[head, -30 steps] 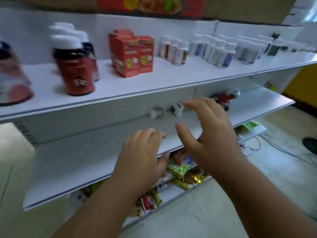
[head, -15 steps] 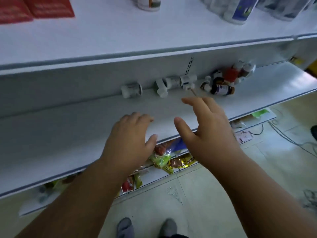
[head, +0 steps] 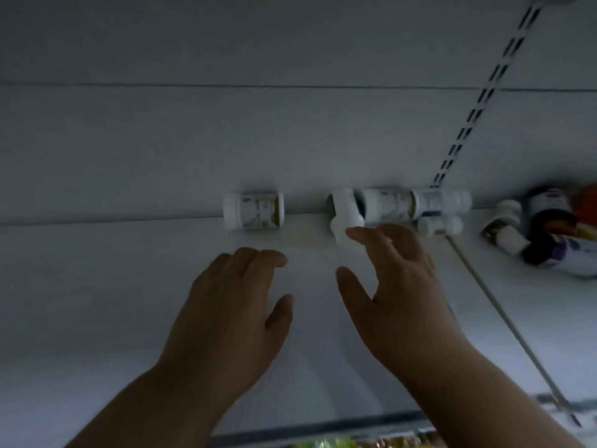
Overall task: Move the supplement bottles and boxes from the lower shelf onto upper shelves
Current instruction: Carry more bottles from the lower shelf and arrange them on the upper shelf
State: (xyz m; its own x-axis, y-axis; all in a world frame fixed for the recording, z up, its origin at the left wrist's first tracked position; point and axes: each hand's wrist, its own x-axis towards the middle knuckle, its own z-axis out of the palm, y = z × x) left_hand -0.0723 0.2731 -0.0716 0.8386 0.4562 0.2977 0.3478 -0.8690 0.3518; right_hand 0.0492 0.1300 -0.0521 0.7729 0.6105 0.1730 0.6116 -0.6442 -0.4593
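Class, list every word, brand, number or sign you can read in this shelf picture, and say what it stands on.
None can be read.
Lone white bottle: brown label, print blurred.
Row of white bottles: labels blurred.
Dark bottles at right: labels blurred.

White sheet-metal shelf [head: 129, 286]: dim grey-white, with a dark strip along its front edge.
White back panel [head: 226, 140]: plain, crossed by a column of black slots [head: 478, 114].
White plastic bottle lying alone at left [head: 253, 211]: white cap, pale label with brown-gold print.
White bottles lying in a row [head: 410, 205]: pale labels, print blurred.
Dark bottle at far right [head: 549, 218]: near-black body, white and purple label, red-orange patch beside it.
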